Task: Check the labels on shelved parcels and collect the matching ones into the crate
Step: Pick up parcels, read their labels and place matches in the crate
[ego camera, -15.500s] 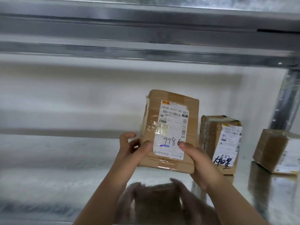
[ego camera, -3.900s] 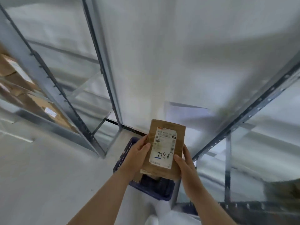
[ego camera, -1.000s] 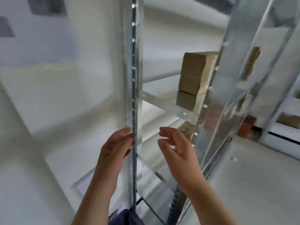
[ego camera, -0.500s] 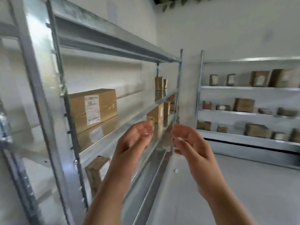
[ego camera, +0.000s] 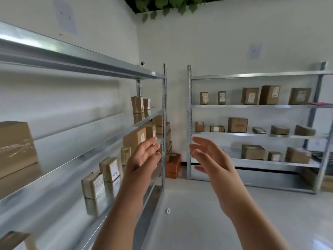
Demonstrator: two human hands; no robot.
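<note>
The fingers of the left hand are pointing up, loosely spread and gripping nothing. The right hand is mirroring it, palm turned inward, fingers relaxed, likewise holding nothing. Both hands are hovering apart over the aisle, touching no shelf. Left of the left wrist, two parcels are standing upright on the left rack, labels facing the aisle. More boxes are sitting on the far rack.
</note>
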